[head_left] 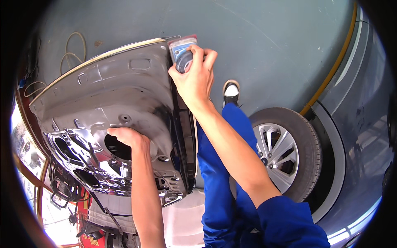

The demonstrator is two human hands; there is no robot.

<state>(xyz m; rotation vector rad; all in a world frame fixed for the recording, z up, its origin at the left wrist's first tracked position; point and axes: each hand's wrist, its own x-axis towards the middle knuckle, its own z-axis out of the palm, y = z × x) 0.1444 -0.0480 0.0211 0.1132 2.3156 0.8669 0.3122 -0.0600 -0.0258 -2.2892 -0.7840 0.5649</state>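
A grey car door [111, 99] stands tilted at the left, its inner side toward me. My left hand [130, 136] grips this door at a large opening in the inner panel; the thumb lies over the metal and the other fingers are mostly hidden. Held in my right hand [196, 78] is a hand sanding block [178, 50] with a blue top, a dark round knob and a reddish pad edge. The thumb and fingers wrap round the knob. The block sits at the door's far right corner, against its edge.
A car with a silver-spoked wheel [285, 153] stands close at my right. A yellow line [335, 70] runs along the grey floor [264, 37] beside it. A pale hose [82, 45] lies beyond the door. Cables and a red box [89, 237] are at the lower left.
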